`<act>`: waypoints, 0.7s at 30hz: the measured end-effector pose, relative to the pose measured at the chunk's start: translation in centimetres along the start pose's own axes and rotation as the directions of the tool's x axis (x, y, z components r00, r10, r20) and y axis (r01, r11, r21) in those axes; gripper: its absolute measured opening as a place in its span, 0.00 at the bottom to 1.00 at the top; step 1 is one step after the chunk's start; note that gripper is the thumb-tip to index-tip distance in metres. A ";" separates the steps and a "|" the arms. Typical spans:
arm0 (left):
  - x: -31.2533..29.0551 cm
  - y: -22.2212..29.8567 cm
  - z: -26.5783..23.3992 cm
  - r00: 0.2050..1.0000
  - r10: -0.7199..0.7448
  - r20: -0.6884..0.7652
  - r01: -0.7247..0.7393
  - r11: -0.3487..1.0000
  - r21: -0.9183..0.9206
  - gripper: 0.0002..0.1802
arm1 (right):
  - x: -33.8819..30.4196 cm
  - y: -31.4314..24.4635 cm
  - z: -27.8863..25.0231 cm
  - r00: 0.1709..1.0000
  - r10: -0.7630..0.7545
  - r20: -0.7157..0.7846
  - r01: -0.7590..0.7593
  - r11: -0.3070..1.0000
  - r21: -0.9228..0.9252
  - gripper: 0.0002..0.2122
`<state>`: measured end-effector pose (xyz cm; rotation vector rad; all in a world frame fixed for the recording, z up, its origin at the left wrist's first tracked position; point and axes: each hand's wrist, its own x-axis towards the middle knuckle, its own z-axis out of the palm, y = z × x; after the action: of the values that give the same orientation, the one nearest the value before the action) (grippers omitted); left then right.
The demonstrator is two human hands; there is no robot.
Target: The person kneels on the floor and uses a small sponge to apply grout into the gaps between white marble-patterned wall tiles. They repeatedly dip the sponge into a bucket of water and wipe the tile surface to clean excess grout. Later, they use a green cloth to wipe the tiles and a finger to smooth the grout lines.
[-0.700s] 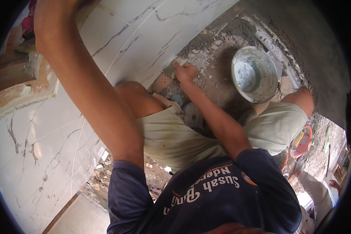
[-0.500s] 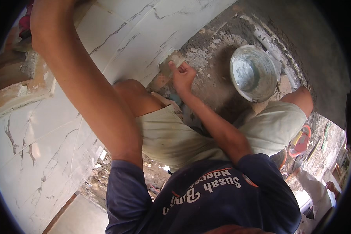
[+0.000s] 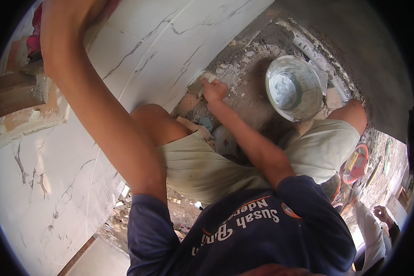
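Note:
My right hand point(image 3: 215, 90) reaches down to the bottom edge of the marbled white tile wall point(image 3: 156, 60). Its fingers close around a small, thin, flat grey-green piece point(image 3: 196, 87) that touches or nearly touches the tile edge; I cannot make out exactly what it is. My left arm stretches up along the tiles and leaves the view at the top, so the left hand is hidden. Right of my right hand, a round metal-grey basin point(image 3: 293, 88) with whitish residue inside stands tilted between my knees.
Rubble point(image 3: 234, 64) and dirt cover the ground by the wall. A pipe point(image 3: 308, 48) runs behind the basin. At left is a rough wooden-looking ledge point(image 3: 27, 110). An orange-rimmed container point(image 3: 356, 163) lies at right, with another person's hand point(image 3: 382, 214) below.
My right hand has turned and its fingers have closed further over the flat piece. The whole view has shifted slightly. Another person's hand at the lower right shows more clearly.

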<state>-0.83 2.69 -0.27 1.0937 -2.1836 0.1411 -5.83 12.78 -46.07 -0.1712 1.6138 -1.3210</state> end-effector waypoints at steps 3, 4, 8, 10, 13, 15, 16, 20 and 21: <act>-0.7 -0.8 0.6 0.994 -0.074 -0.078 0.081 0.992 0.096 0.48 | -4.1 -3.0 0.4 0.979 -0.155 0.135 0.141 0.984 0.113 0.13; -0.5 -0.7 2.1 0.990 -0.089 -0.111 0.098 0.992 0.077 0.47 | -4.4 -3.6 -1.1 0.954 -0.262 0.149 0.231 0.953 0.194 0.13; 1.7 -0.7 1.3 0.969 -0.239 0.054 0.226 0.957 0.182 0.57 | -5.1 -5.8 -2.8 0.862 -0.444 0.244 0.367 0.880 0.302 0.13; 1.9 -0.8 1.5 0.986 -0.162 0.026 0.155 0.972 0.178 0.56 | -4.5 -8.3 -4.8 0.800 -0.477 0.365 0.455 0.878 0.151 0.14; 1.5 -1.2 2.1 0.992 -0.125 0.017 0.122 0.983 0.138 0.57 | -2.9 -17.4 -10.7 0.674 -0.400 0.621 0.625 0.758 -0.189 0.14; 1.9 -1.0 1.9 0.995 -0.100 -0.009 0.100 0.987 0.126 0.57 | -2.0 -24.1 -14.6 0.564 -0.330 0.757 0.732 0.625 -0.272 0.16; 1.9 -1.1 1.8 0.997 -0.079 -0.024 0.081 0.987 0.137 0.57 | -1.2 -26.3 -16.5 0.549 -0.290 0.784 0.760 0.563 -0.323 0.17; 1.8 -0.6 1.1 0.995 -0.099 -0.032 0.102 0.984 0.149 0.58 | 0.4 -31.8 -23.0 0.665 -0.079 0.743 0.732 0.264 -0.628 0.19; 1.6 -0.4 1.1 0.994 -0.106 -0.023 0.108 0.983 0.148 0.57 | 1.3 -31.1 -24.6 0.722 -0.066 0.689 0.688 0.175 -0.704 0.19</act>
<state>-1.77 0.89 -0.20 1.2861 -2.1226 0.2676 -38.86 15.93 -24.33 -1.7189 1.6791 -0.2952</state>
